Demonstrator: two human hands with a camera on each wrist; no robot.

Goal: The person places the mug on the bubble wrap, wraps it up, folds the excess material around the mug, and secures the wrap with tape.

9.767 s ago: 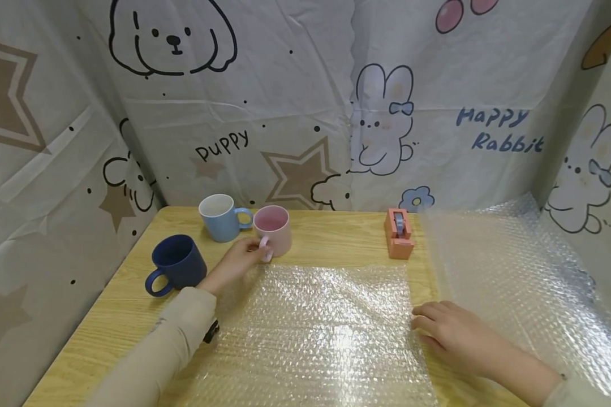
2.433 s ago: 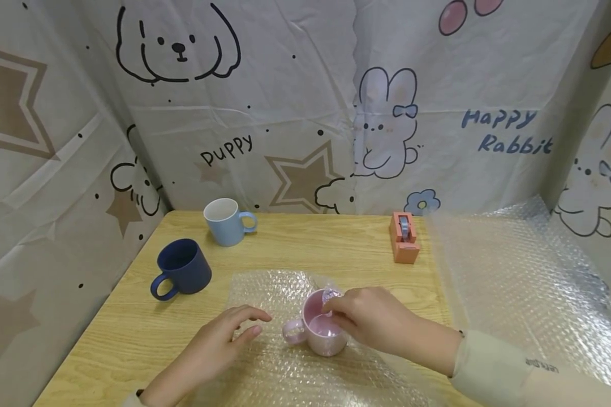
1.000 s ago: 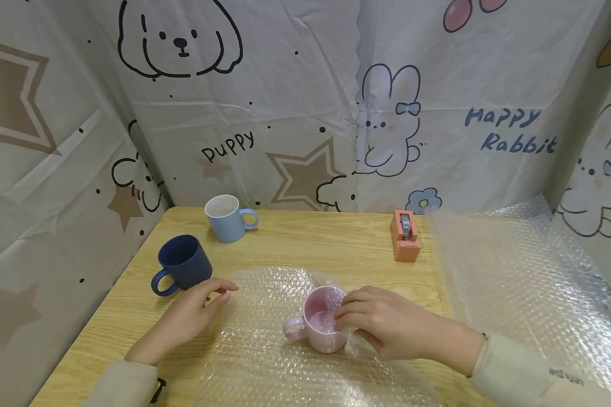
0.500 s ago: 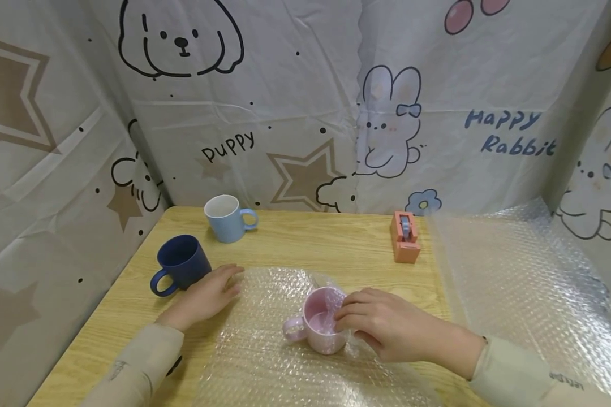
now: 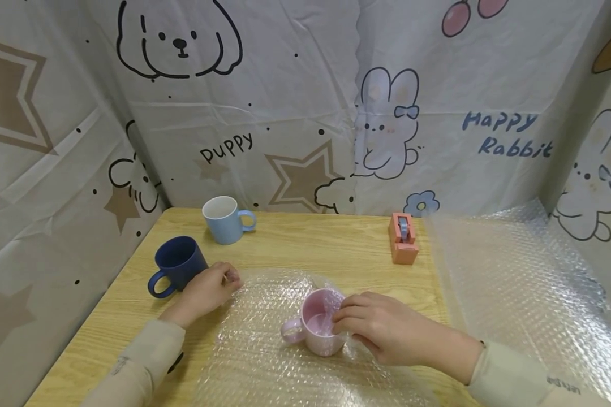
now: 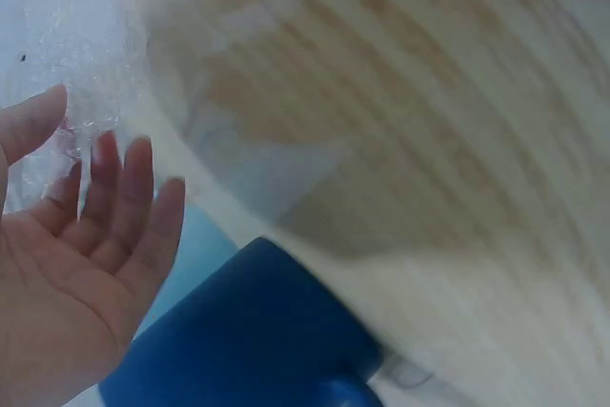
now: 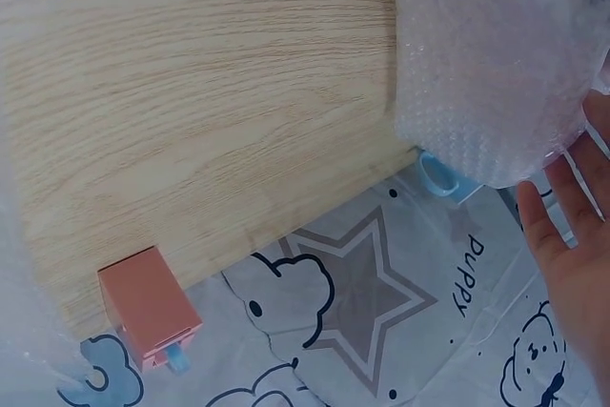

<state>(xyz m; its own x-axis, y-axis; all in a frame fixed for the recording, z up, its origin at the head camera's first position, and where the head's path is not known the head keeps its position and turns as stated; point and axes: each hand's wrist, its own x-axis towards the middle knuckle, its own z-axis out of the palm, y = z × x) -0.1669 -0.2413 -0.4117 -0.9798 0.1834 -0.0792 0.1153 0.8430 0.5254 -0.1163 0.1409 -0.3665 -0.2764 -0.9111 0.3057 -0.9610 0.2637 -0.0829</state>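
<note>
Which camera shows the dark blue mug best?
The head view: the dark blue mug shows its rim, inside and whole handle there. The left wrist view looks closer but catches only its side and part of the handle, cut off by the frame. The right wrist view doesn't show it.

There is a pink mug (image 5: 325, 343), a dark blue mug (image 5: 182, 273) and a light blue mug (image 5: 225, 229) with a white inside. The tape dispenser (image 5: 404, 254) is coral, the bubble wrap (image 5: 265, 370) clear, the table (image 5: 305, 243) yellow with wood grain. The pale cloth (image 5: 295, 96) bears tan stars and black-outlined animals.
</note>
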